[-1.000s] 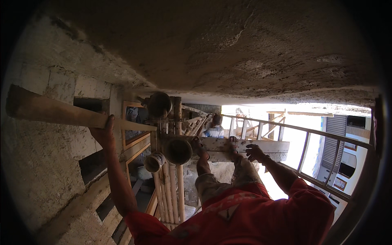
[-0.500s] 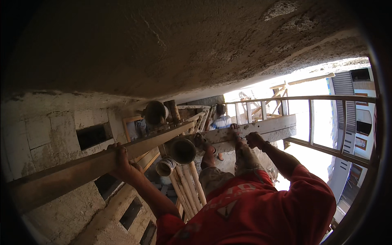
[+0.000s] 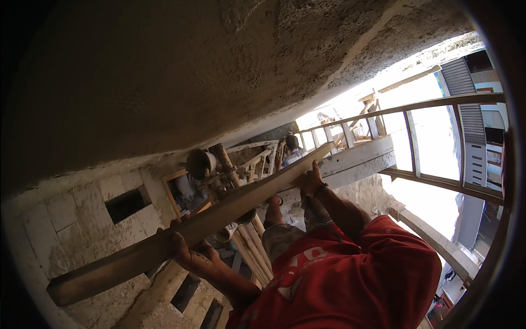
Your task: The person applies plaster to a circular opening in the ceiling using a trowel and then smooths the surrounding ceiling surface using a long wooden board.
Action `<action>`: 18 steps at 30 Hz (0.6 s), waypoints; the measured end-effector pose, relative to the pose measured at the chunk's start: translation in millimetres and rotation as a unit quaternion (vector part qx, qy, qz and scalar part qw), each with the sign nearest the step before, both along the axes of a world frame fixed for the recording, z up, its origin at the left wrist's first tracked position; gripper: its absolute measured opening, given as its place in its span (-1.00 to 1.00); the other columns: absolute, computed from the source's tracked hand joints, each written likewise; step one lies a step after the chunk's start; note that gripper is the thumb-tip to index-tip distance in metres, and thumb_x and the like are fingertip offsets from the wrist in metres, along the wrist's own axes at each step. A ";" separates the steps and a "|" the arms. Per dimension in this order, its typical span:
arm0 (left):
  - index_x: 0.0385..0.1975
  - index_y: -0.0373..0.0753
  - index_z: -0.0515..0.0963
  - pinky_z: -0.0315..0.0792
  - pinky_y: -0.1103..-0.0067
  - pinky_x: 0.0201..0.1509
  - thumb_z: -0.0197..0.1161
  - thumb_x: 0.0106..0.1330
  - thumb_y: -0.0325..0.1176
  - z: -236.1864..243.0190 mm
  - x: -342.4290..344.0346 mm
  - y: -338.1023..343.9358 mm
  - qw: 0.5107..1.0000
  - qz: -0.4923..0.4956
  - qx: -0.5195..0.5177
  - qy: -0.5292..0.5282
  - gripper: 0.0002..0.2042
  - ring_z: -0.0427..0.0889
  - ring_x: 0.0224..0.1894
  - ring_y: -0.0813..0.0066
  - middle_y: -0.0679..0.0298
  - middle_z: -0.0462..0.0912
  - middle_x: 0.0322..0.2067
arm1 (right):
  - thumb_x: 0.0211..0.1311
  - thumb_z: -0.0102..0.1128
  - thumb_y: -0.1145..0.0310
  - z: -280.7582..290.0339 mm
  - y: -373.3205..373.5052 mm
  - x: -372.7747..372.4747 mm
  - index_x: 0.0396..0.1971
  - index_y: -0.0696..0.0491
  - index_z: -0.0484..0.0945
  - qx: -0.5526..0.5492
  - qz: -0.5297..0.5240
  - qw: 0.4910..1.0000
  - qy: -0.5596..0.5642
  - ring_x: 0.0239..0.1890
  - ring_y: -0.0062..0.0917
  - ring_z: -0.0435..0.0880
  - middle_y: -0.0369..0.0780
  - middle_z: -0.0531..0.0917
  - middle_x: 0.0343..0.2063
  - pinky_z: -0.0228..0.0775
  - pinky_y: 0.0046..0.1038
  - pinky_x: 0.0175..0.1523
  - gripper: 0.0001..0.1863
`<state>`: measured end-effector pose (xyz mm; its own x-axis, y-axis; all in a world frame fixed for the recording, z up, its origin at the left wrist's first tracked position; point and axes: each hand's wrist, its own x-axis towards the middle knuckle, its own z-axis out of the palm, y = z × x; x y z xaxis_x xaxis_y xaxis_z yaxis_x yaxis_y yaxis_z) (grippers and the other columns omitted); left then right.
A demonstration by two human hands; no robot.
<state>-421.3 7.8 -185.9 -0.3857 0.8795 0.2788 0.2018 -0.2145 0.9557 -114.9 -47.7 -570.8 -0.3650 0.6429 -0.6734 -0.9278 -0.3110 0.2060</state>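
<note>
A long wooden board slants across in front of me, its near end at the lower left and its far end toward the upper right. My left hand grips its lower part, fingers wrapped round the edge. Near the far end, my right hand is closed on the board too. Just beneath the board, the tub and the pale bucket are partly covered by it. I stand on a pale, mortar-stained plank; my feet are mostly hidden by the board and my arms.
Rough plaster hangs close overhead. At left is a block wall with a dark opening. A dark bucket sits by upright wooden poles. On the right runs a wooden ladder-like frame. Another person is below, beyond the board.
My right hand has moved left from above my knee and taken hold of the board. The board has shifted right and upward, now reaching across the plank. My left hand still holds it.
</note>
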 end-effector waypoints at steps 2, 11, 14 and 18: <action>0.21 -0.24 0.18 0.48 0.36 0.05 -0.06 0.40 -0.41 -0.6 15.5 -3.0 0.993 -0.076 0.050 0.080 -0.61 0.44 0.06 0.06 -0.06 0.31 0.08 | 0.09 -0.28 -0.44 12.0 9.2 21.7 0.28 0.07 0.04 -0.058 -0.030 0.998 -0.006 0.11 0.00 0.33 0.03 0.20 0.22 -0.13 0.17 0.25 -0.03; 0.09 -0.21 0.35 0.55 0.42 -0.11 0.15 0.25 -0.06 26.8 30.5 -35.4 0.951 0.248 -0.058 -0.176 -0.52 0.57 -0.11 0.32 0.12 0.51 -0.18 | 0.13 0.20 0.04 66.0 41.9 54.3 -0.16 0.05 0.40 -0.104 -0.127 0.981 -0.101 -0.14 -0.23 0.55 -0.12 0.53 -0.21 0.41 -0.10 0.01 -0.57; -0.02 -0.25 0.42 0.29 0.08 0.18 0.13 0.14 -0.13 22.5 10.1 -33.0 0.898 0.352 -0.100 -0.244 -0.55 0.49 -0.02 0.13 -0.05 0.49 -0.14 | 0.14 0.20 0.07 82.8 49.4 59.0 -0.19 0.06 0.38 -0.069 -0.125 0.984 -0.107 -0.15 -0.29 0.58 -0.16 0.53 -0.28 0.45 -0.16 0.00 -0.59; 0.13 -0.25 0.29 0.46 0.32 -0.02 0.29 0.10 -0.21 -36.9 -85.9 -73.8 0.858 0.223 -0.082 0.456 -0.41 0.53 -0.07 0.22 0.04 0.47 -0.11 | 0.16 0.15 0.02 107.3 65.5 60.1 -0.16 0.02 0.40 -0.064 -0.031 0.966 -0.247 -0.27 -0.38 0.62 -0.19 0.55 -0.31 0.49 -0.30 -0.07 -0.58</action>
